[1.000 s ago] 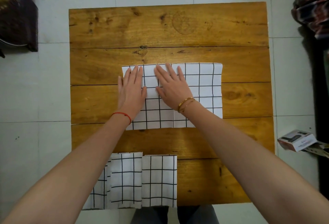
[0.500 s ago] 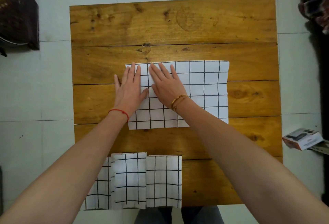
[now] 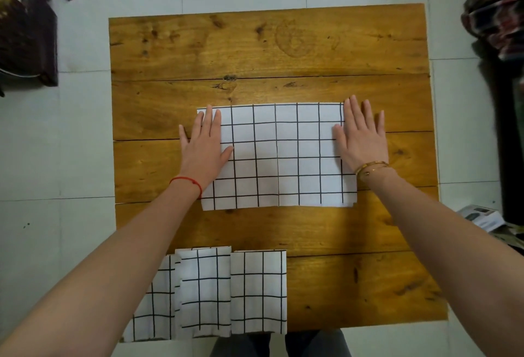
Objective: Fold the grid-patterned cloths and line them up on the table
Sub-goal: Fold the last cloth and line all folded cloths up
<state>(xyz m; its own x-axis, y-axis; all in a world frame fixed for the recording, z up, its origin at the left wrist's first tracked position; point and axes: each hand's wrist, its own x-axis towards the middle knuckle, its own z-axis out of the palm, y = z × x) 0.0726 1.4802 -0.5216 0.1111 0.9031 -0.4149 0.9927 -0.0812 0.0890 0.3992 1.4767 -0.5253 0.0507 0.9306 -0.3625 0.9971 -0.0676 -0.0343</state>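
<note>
**Flat hands on the half-folded cloth at mid-table**

Along the near edge of the plank-topped wooden table [image 3: 312, 53], toward its near-left corner, three folded white cloths with black grid lines lie in a row. The leftmost folded cloth [image 3: 154, 300] is partly covered by the forearm; the middle folded cloth [image 3: 205, 291] overlaps it, and the right folded cloth [image 3: 258, 290] sits just beside the middle one, edges touching.

Farther in, at the table's middle, a wider white grid-patterned cloth [image 3: 279, 155] lies spread as a rectangle, long side parallel to the near edge. The left hand [image 3: 204, 147], a red string at its wrist, rests flat with straight fingers on the cloth's left edge. The right hand [image 3: 361, 138], with gold bangles, lies flat and straight-fingered on the right edge, its outer fingers on the wood.

Beyond the cloth, bare planks reach the far edge.
</note>
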